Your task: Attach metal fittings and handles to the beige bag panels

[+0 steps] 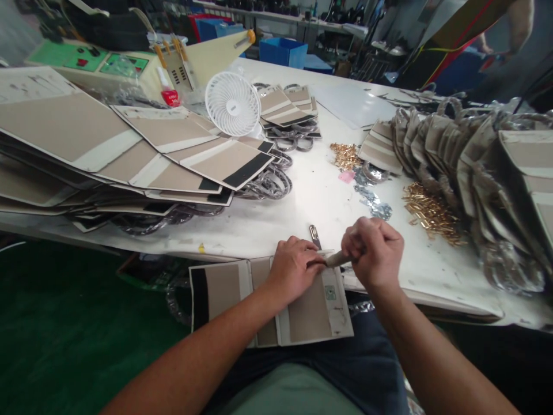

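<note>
Left hand: the left hand [296, 268] is lying palm-down on the panel with bent fingers up by the tool's tip; can't tell if it's pinching anything there
Right hand: the right hand [377, 253] is closed in a fist around the stubby grey-brown handle of a hand tool [339, 259]; its tip meets the panel's far right part, right next to the left fingertips
Panel on the lap: the beige folding panel [305, 314] sits open across the lap at the near table edge; black strip on its left end, white bands across it, small green square [330, 292] on the right end
Just past the panel: a slim metal piece [314, 235] on the white table [309, 199]
Right side: near pile of brass-coloured fasteners [432, 216], silvery bits [375, 203] left of it, pink scrap [347, 176] farther off; row of plastic-wrapped handles and panels [458, 144] beyond
Left side: big overlapping panel stack [173, 144]; white fan [233, 105] behind it, red-labelled bottle [170, 95] left of that
Way back: blue bin [283, 53]; another person's arm [519, 26] far right
</note>
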{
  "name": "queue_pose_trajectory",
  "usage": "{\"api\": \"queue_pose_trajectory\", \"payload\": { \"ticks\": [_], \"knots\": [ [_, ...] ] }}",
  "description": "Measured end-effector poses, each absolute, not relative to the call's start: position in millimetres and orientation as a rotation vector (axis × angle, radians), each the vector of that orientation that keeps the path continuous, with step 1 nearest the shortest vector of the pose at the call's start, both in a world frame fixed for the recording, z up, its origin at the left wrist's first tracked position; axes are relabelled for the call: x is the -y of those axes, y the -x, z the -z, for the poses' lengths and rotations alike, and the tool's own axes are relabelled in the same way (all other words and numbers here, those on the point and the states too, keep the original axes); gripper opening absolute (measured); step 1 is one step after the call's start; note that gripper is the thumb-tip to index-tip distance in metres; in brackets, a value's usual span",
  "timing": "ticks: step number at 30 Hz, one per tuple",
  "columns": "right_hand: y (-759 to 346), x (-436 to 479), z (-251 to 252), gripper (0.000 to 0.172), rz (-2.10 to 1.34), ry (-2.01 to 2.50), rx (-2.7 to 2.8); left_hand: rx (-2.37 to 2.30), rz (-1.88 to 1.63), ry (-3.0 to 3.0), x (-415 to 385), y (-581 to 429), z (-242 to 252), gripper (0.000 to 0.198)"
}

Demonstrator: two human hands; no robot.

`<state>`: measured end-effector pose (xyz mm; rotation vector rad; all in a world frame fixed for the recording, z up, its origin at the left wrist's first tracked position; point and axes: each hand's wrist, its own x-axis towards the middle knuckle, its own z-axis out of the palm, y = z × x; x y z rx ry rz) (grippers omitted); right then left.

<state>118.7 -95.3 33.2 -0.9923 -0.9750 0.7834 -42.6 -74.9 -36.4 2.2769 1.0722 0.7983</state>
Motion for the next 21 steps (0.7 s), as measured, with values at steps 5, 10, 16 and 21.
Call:
{"api": "queue_pose_trajectory", "payload": {
  "ticks": [5,10,16,21],
  "knots": [
    [-105.6,105.7,-35.4,0.042,-0.764,1.122,1.355,-1.18,-0.695,-2.198,69.6,44.3,28.3,0.017],
    [-111.5,113.4,-28.7,0.042,-0.804,1.179,1.363,-1.149,-0.449,-2.215,59.7,48.3,11.3,0.022],
    [-111.8,110.9,-23.3,0.048,-0.802,1.085,1.18,-1.212,-0.098,-2.165,43.5,41.8,-11.7,0.031],
    [-111.6,102.6,-36.0,0.05,-0.846,1.096,1.308,-1.149,-0.058,-2.066,22.4,29.2,-13.0,0.037]
  ]
}}
